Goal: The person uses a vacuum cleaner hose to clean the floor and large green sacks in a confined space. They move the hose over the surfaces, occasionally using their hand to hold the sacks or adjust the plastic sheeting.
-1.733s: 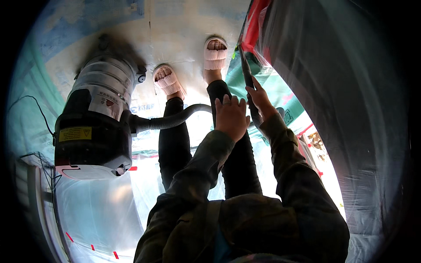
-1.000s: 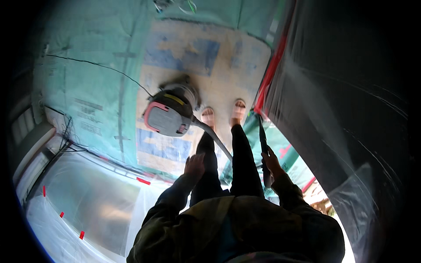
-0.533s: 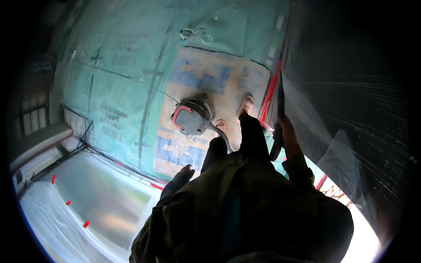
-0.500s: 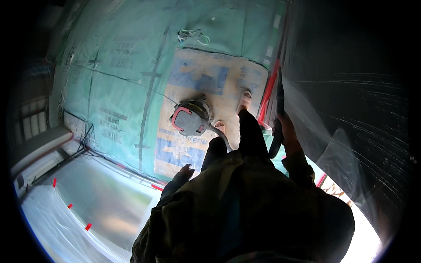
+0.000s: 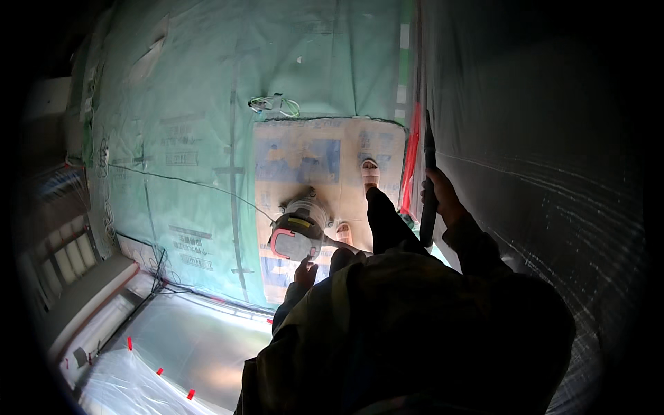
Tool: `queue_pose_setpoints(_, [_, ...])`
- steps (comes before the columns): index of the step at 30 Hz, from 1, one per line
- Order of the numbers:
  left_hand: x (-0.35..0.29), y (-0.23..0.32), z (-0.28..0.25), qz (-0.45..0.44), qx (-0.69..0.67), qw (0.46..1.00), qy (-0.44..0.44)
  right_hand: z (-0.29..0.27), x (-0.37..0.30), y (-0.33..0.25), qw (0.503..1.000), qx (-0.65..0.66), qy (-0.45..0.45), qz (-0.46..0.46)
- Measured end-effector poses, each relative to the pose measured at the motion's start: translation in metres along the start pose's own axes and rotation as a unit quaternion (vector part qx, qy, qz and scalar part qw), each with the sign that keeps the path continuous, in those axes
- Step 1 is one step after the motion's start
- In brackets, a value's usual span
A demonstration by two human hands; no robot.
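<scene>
My right hand (image 5: 446,197) is closed round a long dark vacuum wand (image 5: 428,181), held beside the plastic-covered wall on the right. A canister vacuum cleaner (image 5: 296,238), grey with a red handle, stands on a printed cardboard sheet (image 5: 277,190). Its grey hose (image 5: 335,243) runs right and disappears behind my leg. Near the cleaner's lower edge is my left hand (image 5: 305,272), fingers apart and holding nothing that I can see; whether it touches the cleaner I cannot tell. My feet in light sandals (image 5: 370,173) are on the cardboard.
Green sheeting (image 5: 187,131) covers the floor. A thin black cord (image 5: 187,181) crosses it to the cleaner. Coiled cable (image 5: 277,104) lies beyond the cardboard. Red tape (image 5: 413,149) lines the right edge; clear plastic sheeting (image 5: 526,138) hangs there. More cables (image 5: 158,280) lie at the left.
My view has shifted, so the floor and cleaner appear lower. The left hand has come closer to the cleaner. My right hand still grips the wand.
</scene>
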State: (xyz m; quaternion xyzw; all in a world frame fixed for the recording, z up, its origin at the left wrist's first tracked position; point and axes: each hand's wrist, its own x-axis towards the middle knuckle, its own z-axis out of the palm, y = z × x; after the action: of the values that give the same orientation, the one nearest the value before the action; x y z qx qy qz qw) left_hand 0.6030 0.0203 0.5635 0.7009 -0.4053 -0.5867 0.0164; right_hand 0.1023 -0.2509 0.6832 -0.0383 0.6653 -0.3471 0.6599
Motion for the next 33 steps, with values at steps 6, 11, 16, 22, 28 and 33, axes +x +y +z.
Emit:
queue_pose_setpoints(6, [0.037,0.133,-0.016,0.069,-0.012,0.995,0.071,-0.009,0.032,-0.033,0.998,0.013,0.010,0.053])
queue_pose_setpoints(11, [0.052,0.136,-0.040,0.114,0.092,0.982,0.119,0.006,0.029,-0.066,0.998,-0.009,0.026,0.051])
queue_pose_setpoints(16, [0.067,0.126,-0.085,0.082,0.113,0.980,0.143,0.014,0.044,-0.087,0.999,-0.008,0.035,0.032])
queue_pose_setpoints(22, [0.132,0.119,-0.138,-0.029,0.007,0.993,0.111,0.074,0.069,-0.129,0.996,-0.062,0.053,0.027])
queue_pose_setpoints(28, [0.218,0.154,-0.244,0.003,0.144,0.989,0.034,0.185,0.122,-0.156,0.995,-0.093,0.044,0.015])
queue_pose_setpoints(33, [0.273,0.246,-0.332,0.021,0.022,0.996,0.082,0.279,0.145,-0.212,0.998,-0.045,-0.007,-0.038])
